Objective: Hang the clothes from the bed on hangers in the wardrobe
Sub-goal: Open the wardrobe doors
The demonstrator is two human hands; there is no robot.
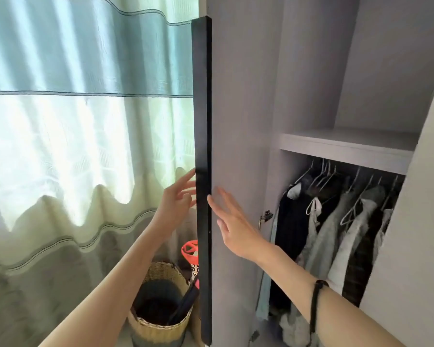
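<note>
Both hands open, gripping nothing: left hand (178, 196) at 9 o'clock of wardrobe door (202, 146) edge, right hand (232, 221) at 3 — door could swing back w/o a grip, pinching fingers.

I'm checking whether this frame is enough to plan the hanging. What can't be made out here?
Head view only:
- The bed and its clothes: out of frame.
- The rail: hidden behind the shelf.
- Free hangers: blurred and tangled among the hung clothes, so uncountable.
- Wardrobe floor: cut off by the right arm.
- Left hand fingertips: blurred beside the door edge, contact unclear.
</note>
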